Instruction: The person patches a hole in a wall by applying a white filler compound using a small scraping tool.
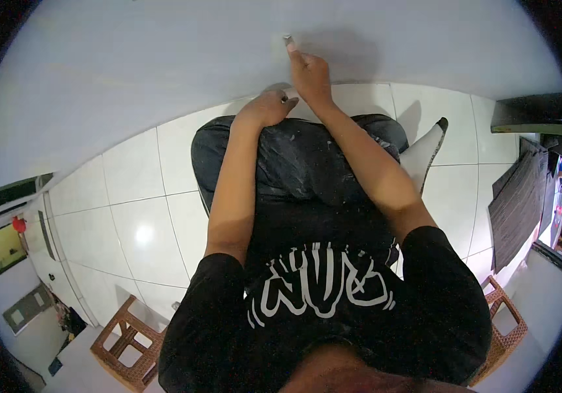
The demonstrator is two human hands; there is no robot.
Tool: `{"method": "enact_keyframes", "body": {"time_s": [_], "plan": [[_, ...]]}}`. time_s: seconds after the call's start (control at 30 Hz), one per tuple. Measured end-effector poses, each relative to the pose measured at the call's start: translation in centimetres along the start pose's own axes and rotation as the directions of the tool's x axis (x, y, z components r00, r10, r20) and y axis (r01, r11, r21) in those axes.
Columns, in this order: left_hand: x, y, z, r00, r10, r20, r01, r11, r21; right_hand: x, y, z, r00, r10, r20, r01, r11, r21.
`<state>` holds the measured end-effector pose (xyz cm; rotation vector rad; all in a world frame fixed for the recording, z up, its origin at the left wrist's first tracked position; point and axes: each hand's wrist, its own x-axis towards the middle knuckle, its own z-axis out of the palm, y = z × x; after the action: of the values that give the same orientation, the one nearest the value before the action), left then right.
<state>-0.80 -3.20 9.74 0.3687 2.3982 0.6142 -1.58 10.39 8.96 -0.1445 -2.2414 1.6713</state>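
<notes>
Up against the pale wall point(163, 65), my right hand point(312, 75) grips a small tool with a narrow metallic tip point(287, 40). The tip meets the wall or lies very near it; the tool's exact kind is unclear. My left hand point(266, 109) rests lower, by the dark trousers point(294, 160) over my folded legs. Its fingers are curled, and a pale edge shows beside them. What they hold, if anything, is hidden.
White floor tiles point(133, 223) stretch around my legs to the wall's foot. Brown woven stools point(124, 340) stand behind me on either side. A white pointed shape with a dark tip point(442, 123) lies by my right knee. At the right hangs a grey cloth point(520, 200) near a doorway.
</notes>
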Motion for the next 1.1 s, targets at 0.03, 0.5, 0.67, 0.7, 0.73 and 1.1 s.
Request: {"method": "enact_keyframes", "body": {"time_s": [0.03,0.5,0.67,0.7,0.73,1.1], "plan": [[0.0,-0.3,0.1,1.0,-0.001,-0.001,0.001,1.0,0.002,0.0,-0.1,0.1,1.0,-0.001,0.0,0.001,1.0,0.002],[0.4,-0.4,0.6,0.997,0.045,-0.056,-0.043,0.998,0.042,0.2,-0.1,0.2,1.0,-0.016,-0.012,0.016,1.0,-0.013],[0.3,-1.2,0.6,0.996,0.051,-0.078,-0.054,0.998,-0.036,-0.2,-0.6,0.4,0.999,-0.039,-0.03,0.039,0.999,-0.001],[0.4,-1.5,0.8,0.993,0.08,-0.084,-0.085,0.995,-0.051,-0.1,-0.7,0.4,0.998,-0.055,-0.041,0.055,0.999,-0.002],[0.4,-1.2,0.7,0.993,0.082,-0.08,-0.086,0.995,-0.051,-0.1,-0.4,0.4,0.998,-0.052,-0.043,0.052,0.999,-0.003],[-0.4,-0.2,0.3,0.998,-0.011,-0.07,0.017,0.996,0.089,-0.1,0.1,0.4,0.999,-0.045,-0.015,0.045,0.999,-0.008]]}}
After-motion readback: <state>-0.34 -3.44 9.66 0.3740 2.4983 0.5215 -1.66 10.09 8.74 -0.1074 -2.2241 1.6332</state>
